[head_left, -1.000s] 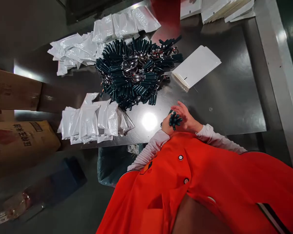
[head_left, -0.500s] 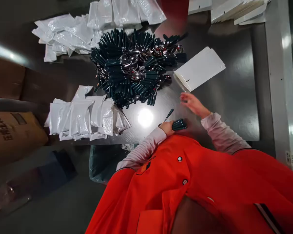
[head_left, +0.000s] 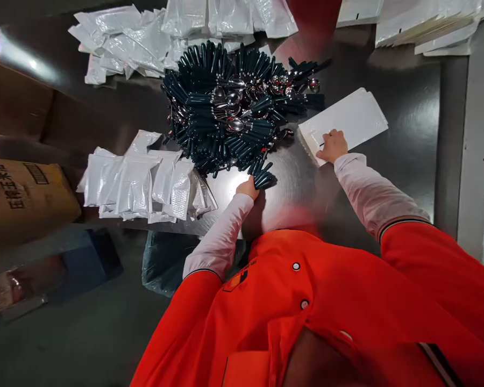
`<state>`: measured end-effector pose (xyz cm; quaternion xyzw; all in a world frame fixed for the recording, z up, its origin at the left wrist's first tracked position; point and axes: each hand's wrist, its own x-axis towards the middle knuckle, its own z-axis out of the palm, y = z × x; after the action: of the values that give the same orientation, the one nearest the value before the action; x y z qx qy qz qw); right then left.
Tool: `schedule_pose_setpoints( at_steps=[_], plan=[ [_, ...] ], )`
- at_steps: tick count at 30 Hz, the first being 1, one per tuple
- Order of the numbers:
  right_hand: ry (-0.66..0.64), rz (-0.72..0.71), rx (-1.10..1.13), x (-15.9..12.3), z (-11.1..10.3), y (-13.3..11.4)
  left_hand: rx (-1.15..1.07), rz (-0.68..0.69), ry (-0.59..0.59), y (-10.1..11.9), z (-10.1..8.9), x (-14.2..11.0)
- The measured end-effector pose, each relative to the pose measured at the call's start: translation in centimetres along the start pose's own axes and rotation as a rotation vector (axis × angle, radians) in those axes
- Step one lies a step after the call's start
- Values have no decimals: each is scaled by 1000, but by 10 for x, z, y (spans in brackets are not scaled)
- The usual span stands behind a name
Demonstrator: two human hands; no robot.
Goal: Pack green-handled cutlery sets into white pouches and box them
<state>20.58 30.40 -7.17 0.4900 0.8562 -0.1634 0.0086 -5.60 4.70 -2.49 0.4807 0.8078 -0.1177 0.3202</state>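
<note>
My left hand (head_left: 248,188) is closed around a bundle of spoons with dark green handles (head_left: 265,178), held at the near edge of a large pile of spoons (head_left: 234,99). The green handles of the bundle point away to the right; its other ends are hidden by the hand. Over on the right, my right hand (head_left: 334,145) has its fingers curled on the near-left end of a white bubble mailer (head_left: 358,115), the top one of a small flat stack. The fingertips are partly hidden, pressed at the mailer's edge.
Plump white mailers (head_left: 133,183) lie in rows on the metal table (head_left: 290,199) at the left, with more white mailers (head_left: 121,40) at the back. Another stack of flat mailers (head_left: 423,24) sits back right. Cardboard boxes (head_left: 28,199) stand past the left end.
My left hand has moved forward and left with the spoon bundle, away from my body towards the pile. My right hand has reached forward from above the table onto the mailer.
</note>
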Motion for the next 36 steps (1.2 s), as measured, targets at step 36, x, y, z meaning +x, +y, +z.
schedule_pose_setpoints(
  at_steps=[36],
  plan=[
    [-236,-412,158,-181,-7,-139,62,302,-30,67,21,-71]
  ],
)
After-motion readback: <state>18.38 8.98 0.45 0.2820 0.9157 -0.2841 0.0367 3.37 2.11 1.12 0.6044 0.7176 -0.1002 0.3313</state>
